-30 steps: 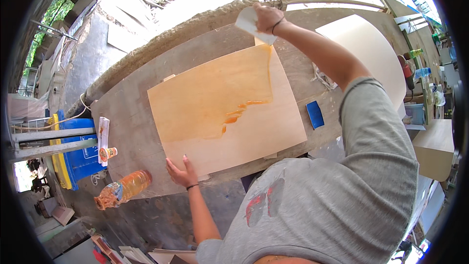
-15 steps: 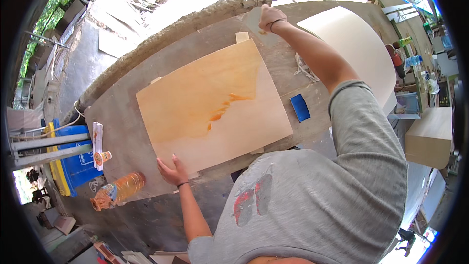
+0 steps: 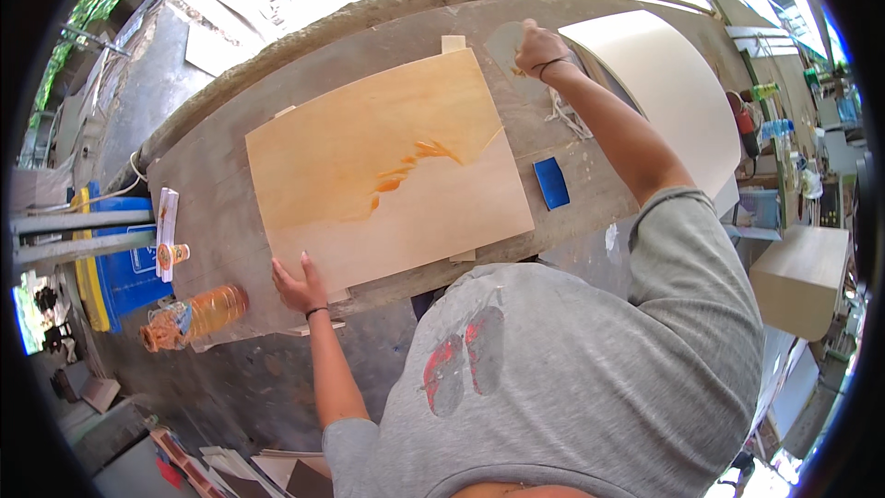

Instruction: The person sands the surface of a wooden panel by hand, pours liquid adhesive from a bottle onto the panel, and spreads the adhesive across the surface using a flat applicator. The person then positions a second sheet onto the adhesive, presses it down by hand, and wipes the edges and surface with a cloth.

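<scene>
A pale, thin board [image 3: 415, 240] lies on the workbench. Its far part is stained orange-yellow, and darker wet streaks run along the ragged border of the stain. At the board's near left corner rests my left hand [image 3: 302, 288], fingers spread at the edge. My right hand [image 3: 544, 49] is stretched beyond the far right corner, fingers closed over a greyish flat patch [image 3: 504, 48] on the bench. Something small and brownish shows under it, but what the fingers hold is hidden. A blue rectangular piece [image 3: 552, 184] lies right of the board.
A clear plastic bottle [image 3: 214, 311] of orange liquid lies on the left, near a paper cup [image 3: 173, 256] and a blue bin [image 3: 129, 263]. A large curved white sheet [image 3: 668, 83] stands at the right, with crumpled white scraps [image 3: 569, 115] beside it. Wooden strips [image 3: 453, 43] poke out under the board.
My right hand has moved right and nearer, off the far end of the greyish patch. The whole view has shifted a little. My left hand stays at the board's corner.
</scene>
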`<action>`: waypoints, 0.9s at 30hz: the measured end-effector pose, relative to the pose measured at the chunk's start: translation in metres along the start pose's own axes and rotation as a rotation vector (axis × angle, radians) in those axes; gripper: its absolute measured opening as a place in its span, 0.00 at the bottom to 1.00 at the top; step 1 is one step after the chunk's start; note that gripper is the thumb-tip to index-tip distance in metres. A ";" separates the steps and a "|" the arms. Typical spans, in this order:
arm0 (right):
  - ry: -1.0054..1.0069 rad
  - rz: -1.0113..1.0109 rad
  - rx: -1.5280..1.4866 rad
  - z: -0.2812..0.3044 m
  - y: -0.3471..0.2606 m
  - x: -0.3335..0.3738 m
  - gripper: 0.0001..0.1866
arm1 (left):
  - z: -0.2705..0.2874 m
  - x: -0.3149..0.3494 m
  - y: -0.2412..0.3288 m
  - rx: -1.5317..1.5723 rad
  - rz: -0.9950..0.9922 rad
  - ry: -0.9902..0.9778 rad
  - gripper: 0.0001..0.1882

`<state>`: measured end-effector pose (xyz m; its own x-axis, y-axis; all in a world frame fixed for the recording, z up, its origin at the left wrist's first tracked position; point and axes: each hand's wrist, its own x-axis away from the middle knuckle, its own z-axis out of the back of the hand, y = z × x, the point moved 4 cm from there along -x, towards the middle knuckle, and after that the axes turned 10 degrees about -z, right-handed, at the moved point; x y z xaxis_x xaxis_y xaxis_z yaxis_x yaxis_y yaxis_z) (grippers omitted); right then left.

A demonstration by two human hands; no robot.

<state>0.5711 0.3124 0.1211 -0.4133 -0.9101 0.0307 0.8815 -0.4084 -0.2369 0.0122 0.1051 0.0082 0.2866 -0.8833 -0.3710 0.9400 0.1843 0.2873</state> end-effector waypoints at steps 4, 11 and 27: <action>-0.074 0.069 -0.293 0.001 -0.043 0.029 0.29 | -0.002 0.000 -0.006 0.037 -0.022 0.025 0.38; -0.133 0.029 -0.316 -0.063 -0.014 0.067 0.36 | -0.001 -0.004 -0.002 0.006 0.015 -0.011 0.39; -0.052 0.378 -0.320 0.030 -0.036 0.132 0.20 | -0.004 -0.003 -0.016 0.173 -0.043 0.014 0.40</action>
<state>0.4915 0.2052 0.1625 -0.0592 -0.9959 -0.0681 0.8497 -0.0144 -0.5270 -0.0027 0.1063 0.0015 0.2508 -0.8825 -0.3979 0.9058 0.0689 0.4181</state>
